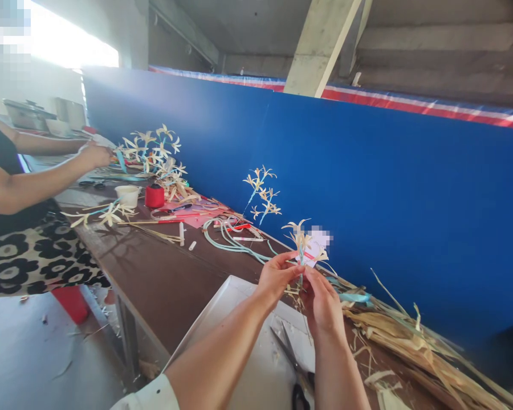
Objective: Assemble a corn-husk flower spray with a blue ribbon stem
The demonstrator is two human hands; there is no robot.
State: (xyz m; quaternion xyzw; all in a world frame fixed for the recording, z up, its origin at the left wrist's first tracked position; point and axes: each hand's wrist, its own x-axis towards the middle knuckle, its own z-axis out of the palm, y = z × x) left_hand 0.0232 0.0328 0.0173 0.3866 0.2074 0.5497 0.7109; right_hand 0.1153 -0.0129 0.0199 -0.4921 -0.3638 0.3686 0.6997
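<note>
Both of my hands pinch the blue-wrapped stem of a handmade flower sprig (300, 234), whose pale, husk-like petals point upward. My left hand (277, 278) grips the stem from the left, thumb and fingers pressed together. Just below and to the right, my right hand (324, 296) closes on the same stem, its fingertips partly hidden. A thin wire-like strand hangs below the hands. Under them, a pair of scissors (291, 359) lies with blades apart on a white tray (222, 310). Behind, similar flower sprigs (263, 196) stand upright near the blue panel.
A co-worker's hands (96, 154) hold blue strip material at the left, near more flowers (154, 149). A red thread spool (154, 196), a white cup (127, 196) and coiled pale-blue cord (216, 242) lie on the brown table (154, 285). Dried husks (393, 336) pile up at right.
</note>
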